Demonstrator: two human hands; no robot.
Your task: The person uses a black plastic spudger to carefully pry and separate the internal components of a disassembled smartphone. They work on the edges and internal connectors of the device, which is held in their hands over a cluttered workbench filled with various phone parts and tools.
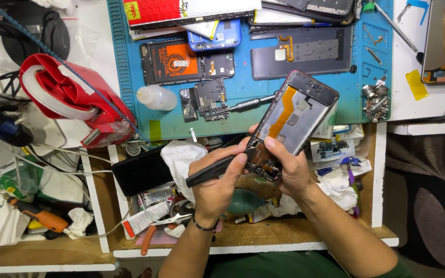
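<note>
My right hand point(290, 170) holds an opened phone body point(294, 116) by its lower end, tilted up to the right, with an orange flex ribbon and bare internals showing. My left hand point(217, 185) grips a black flat tool point(209, 172), whose tip rests at the phone's lower left corner. Both hands hover over an open wooden drawer point(243, 234) just in front of a blue work mat point(243, 92).
On the mat lie an opened phone with an orange panel point(181, 62), a grey back frame point(305, 51), a small circuit board point(204, 103), a screwdriver point(251, 104) and a white bottle point(156, 98). A red tape dispenser point(70, 100) stands left. The drawer holds tissues, pliers and a dark phone point(140, 172).
</note>
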